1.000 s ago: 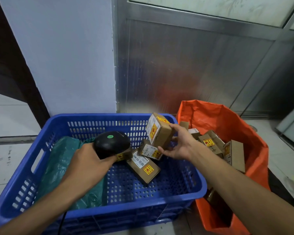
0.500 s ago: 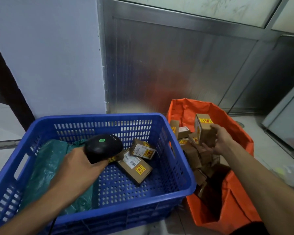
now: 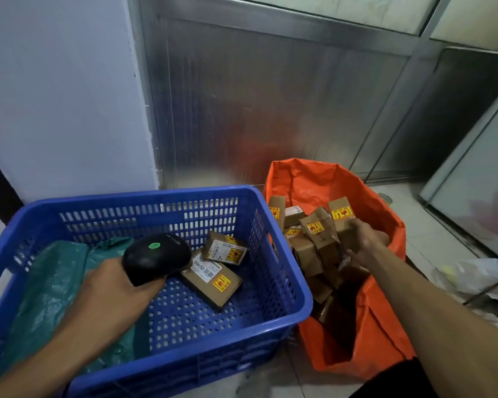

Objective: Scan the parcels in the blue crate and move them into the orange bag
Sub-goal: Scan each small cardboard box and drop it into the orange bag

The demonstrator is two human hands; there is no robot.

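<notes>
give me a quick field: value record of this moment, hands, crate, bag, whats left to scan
left hand: grips the black scanner over the blue crate
right hand: inside the orange bag, on a parcel; grip unclear
left in crate: two visible cardboard parcels, flat parcel and smaller parcel leaning on it
also in crate: green plastic sheet
bag contents: a pile of cardboard parcels with yellow stickers
next step: probably scan one of the two

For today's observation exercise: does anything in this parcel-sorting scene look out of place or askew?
Nothing looks damaged. A crumpled green plastic bag lies in the blue crate among parcels, and boxes in the orange bag are heaped at tilted angles.
</notes>
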